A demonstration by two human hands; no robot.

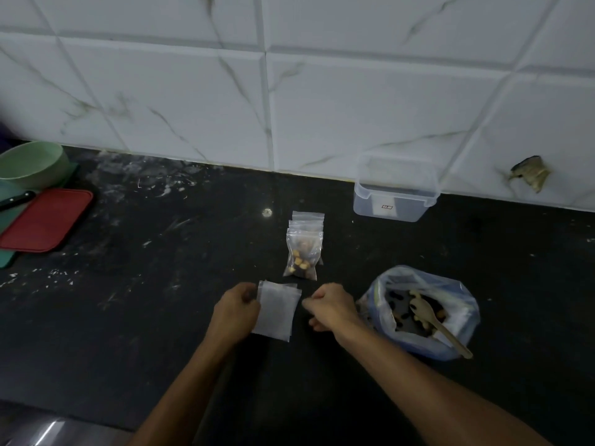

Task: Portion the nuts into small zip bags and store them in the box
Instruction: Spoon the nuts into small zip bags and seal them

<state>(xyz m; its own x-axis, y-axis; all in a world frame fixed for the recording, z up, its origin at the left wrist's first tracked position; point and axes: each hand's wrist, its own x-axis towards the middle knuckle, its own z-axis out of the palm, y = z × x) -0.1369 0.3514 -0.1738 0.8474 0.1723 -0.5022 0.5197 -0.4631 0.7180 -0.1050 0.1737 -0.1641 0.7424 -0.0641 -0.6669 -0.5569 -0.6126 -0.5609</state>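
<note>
Clear plastic zip bags [276,312], wooden spoon [441,326]

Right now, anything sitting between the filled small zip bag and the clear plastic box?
Nothing visible. The filled small zip bag lies on the black counter, overlapping more zip bags behind it. The clear plastic box stands lidless by the wall, with bare counter between them. Both hands are nearer the camera.

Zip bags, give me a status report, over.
Left hand grips empty zip bags; right hand curled, grip unclear. One filled bag on counter. Clear box holds none. Nothing blocking.
</note>
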